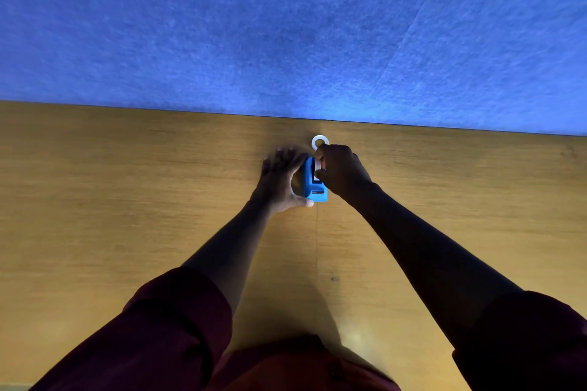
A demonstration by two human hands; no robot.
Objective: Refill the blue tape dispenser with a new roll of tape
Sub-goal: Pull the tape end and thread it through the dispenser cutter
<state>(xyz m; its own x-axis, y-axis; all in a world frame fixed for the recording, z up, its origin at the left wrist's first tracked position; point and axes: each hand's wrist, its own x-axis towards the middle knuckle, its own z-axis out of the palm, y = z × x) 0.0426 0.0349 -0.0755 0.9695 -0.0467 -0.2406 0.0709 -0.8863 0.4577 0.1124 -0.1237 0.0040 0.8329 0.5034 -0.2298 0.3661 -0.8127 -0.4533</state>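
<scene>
Head view: on the wooden table (127, 200), the blue tape dispenser (313, 184) is clasped by the left hand (279, 181). A white roll (317, 164) in it is pinched by the right hand (341, 173). Just beyond the dispenser a white ring (318, 141) is laid, near the blue felt wall (286, 25).

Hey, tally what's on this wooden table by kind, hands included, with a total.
Blue plastic tape dispenser: 1
White tape ring lying flat: 1
White piece pinched over the dispenser, mostly hidden: 1
Hands, left hand and right hand: 2
Total: 5
</scene>
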